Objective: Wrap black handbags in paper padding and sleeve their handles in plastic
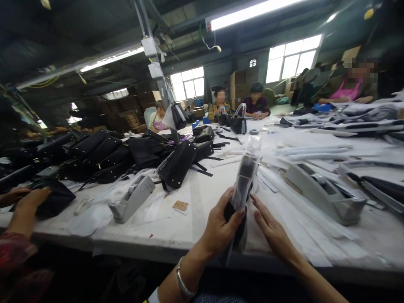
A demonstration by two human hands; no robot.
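Note:
My left hand (221,225) grips the lower end of a black strap wrapped in a clear plastic sleeve (245,174), which stands upright over the white table (176,227). My right hand (271,229) lies just to the right of the strap's base, fingers stretched out and close together, touching or nearly touching it. A silver bangle sits on my left wrist.
Grey tape dispensers stand at left (132,198) and right (325,191). Black bags (104,158) are piled at the left and middle. Another person's hands (27,202) rest on a black bag at far left. Several people sit at the far side. Plastic sleeves and straps lie at right.

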